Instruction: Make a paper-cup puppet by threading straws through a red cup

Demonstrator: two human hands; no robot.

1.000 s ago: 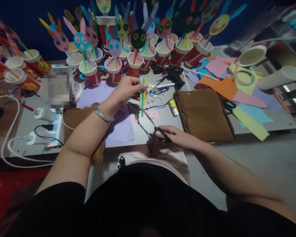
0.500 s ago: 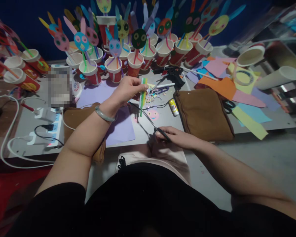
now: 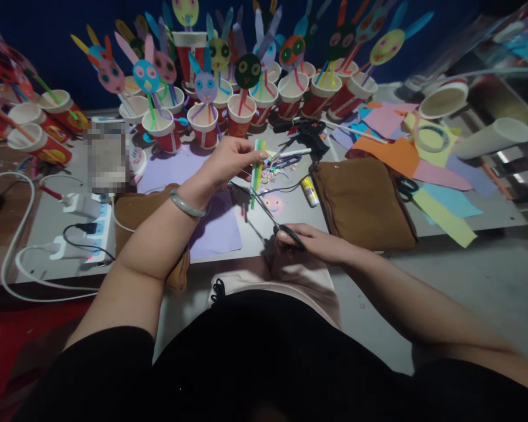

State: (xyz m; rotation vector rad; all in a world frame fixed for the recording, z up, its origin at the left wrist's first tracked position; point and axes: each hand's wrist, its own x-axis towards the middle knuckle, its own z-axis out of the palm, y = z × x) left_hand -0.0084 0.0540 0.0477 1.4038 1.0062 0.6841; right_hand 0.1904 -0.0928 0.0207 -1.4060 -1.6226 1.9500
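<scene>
Between thumb and fingertips, my left hand pinches a narrow bundle of green, yellow and white strips, held upright over the table; I cannot tell if they are paper or straws. My right hand is wrapped round the black handles of a pair of scissors. The blades point up and left and meet the lower part of the strips. Behind them on the table lies a small pink paper face. A yellow glue stick and a purple sheet lie close by.
Red paper cups with rabbit faces on straws stand along the back. A brown pouch, black scissors, a glue gun, coloured paper and a tape roll lie rightward. A power strip with cables sits left.
My left hand and the strips have shifted very slightly to the right. The scissors and my right hand stay almost in place, with the blades still at the strips.
</scene>
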